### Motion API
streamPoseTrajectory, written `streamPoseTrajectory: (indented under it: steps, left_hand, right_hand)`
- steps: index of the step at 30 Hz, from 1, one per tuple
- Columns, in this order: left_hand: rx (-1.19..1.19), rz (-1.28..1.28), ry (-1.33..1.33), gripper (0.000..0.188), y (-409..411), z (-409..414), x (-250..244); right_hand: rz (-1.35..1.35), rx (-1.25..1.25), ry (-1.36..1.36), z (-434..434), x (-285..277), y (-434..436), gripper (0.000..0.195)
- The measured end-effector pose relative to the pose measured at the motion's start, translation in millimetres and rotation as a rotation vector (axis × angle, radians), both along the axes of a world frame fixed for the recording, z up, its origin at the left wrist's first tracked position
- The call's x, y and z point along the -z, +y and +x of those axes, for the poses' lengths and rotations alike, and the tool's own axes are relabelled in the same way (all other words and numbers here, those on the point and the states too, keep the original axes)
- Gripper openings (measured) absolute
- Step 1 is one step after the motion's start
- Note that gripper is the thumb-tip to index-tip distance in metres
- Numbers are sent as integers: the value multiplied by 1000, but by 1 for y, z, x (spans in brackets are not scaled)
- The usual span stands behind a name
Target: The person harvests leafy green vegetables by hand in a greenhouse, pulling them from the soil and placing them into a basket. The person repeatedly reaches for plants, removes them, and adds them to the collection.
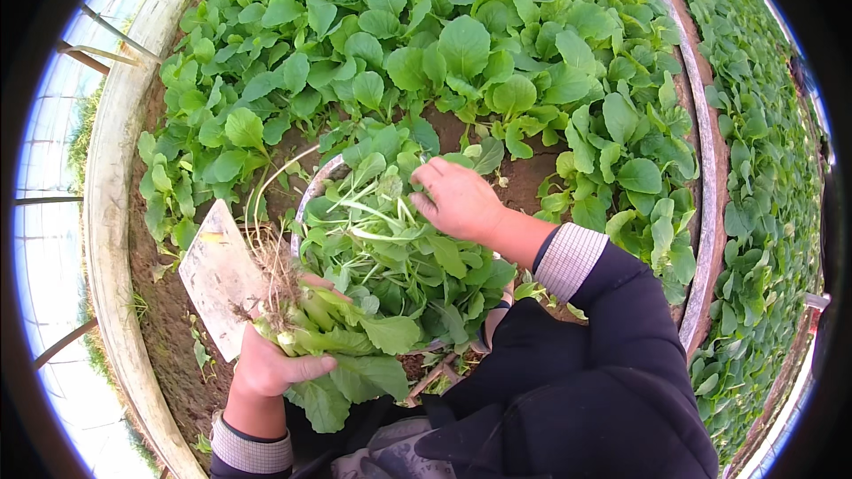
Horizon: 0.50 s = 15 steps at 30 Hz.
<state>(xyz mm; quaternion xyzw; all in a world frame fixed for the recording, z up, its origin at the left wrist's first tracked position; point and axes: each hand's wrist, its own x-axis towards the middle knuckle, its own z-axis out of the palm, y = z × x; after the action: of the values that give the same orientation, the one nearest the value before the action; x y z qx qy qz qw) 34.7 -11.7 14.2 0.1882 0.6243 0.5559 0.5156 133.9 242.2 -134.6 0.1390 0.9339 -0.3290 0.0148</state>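
Note:
My left hand grips a bunch of leafy greens by the stem bases. Thin pale roots with soil on them stick up from the bunch, and its leaves point right. Beside it stands a round basin, its pale rim showing at the left, heaped with loose picked greens and a few white stems. My right hand is over the far right part of the heap, thumb and fingers bent close together. Whether a leaf is pinched in those fingertips cannot be made out.
Left of the basin, a dirty pale flat panel rests on brown soil. Dense growing greens fill the bed ahead. A whitish border runs along the left, and a narrow strip divides off another planted bed.

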Motion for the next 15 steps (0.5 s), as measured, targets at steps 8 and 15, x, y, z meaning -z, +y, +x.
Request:
streamPoseTrajectory:
  steps: [8, 15]
  left_hand:
    - [51, -45, 1, 78, 18, -1, 8]
    - [30, -70, -16, 77, 22, -1, 11]
  right_hand:
    - [248, -426, -167, 14, 121, -49, 76]
    - [211, -377, -157, -8, 33, -31, 80]
